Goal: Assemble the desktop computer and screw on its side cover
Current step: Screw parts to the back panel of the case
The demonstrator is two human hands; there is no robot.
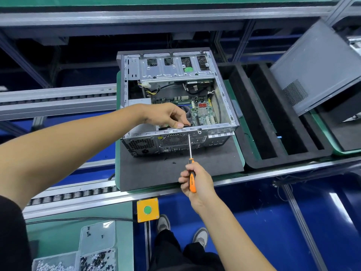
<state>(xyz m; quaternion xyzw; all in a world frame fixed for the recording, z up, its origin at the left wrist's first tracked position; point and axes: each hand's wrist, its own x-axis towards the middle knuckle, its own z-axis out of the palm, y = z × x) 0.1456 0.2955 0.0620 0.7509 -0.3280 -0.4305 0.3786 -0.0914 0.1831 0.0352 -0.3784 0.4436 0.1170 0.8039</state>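
An open desktop computer case (224, 106) lies on its side on a black foam pad (156, 173), its motherboard and drive cage exposed. My left hand (168, 116) reaches inside the case at its near rim and grips a dark part there. My right hand (195, 182) holds an orange-and-black screwdriver (190, 153). The screwdriver tip touches a screw hole on the case's rear panel, just below the top rim. The grey side cover (316, 65) leans tilted at the far right, apart from the case.
A black foam tray (252, 114) with long slots sits right of the case. The pad rests on a green pallet on a roller conveyor (68, 194). A yellow box with a green button (147, 210) hangs below. Clear trays of screws (95, 249) lie at the lower left.
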